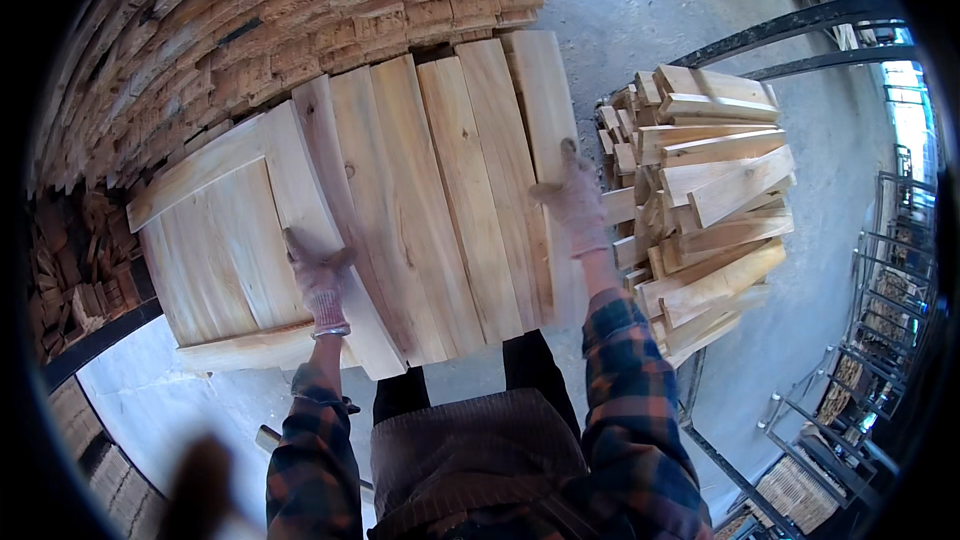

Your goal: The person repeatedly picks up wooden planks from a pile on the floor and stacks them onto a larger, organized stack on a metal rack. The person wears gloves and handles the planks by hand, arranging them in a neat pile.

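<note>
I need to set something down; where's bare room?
Bare floor between the board pile and the metal racks, and between the large stack and the black frame. Crowded: the laid boards under the left hand and right hand.

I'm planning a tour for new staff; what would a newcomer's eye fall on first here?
Probably the row of pale wooden boards across the middle, with the person's pink-gloved left hand and pink-gloved right hand on it. Next come the stack of rough brown wooden pieces at upper left and the loose pile of pale planks at right.
</note>
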Demonstrator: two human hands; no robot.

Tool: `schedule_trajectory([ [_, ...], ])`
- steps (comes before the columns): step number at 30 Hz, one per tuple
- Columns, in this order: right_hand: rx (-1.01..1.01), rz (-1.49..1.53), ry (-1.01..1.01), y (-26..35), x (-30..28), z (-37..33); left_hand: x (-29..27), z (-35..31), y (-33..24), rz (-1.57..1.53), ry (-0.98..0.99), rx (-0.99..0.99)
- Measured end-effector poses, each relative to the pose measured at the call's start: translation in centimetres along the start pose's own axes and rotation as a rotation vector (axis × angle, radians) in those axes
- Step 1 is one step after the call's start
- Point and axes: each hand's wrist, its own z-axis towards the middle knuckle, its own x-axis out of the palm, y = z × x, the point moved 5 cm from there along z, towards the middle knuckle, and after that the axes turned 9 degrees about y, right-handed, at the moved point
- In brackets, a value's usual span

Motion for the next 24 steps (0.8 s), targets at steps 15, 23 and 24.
schedule_trajectory([
  [15, -0.109, -0.095, -0.094, 2.5, 0.5, -1.1, -0.8, 0.2, -0.5, -0.148, 0.251, -0.017],
  [23, 0.187, 1.416, 0.157, 12.3, 6.4, -20.1, -4.9, -15.5, -11.8, -0.567, 1.011, 0.578],
  [24, 0.268, 1.574, 0.064, 10.5, 7.6, -21.7, -5.5, -16.4, -10.9, -0.574, 1.02, 0.694],
])
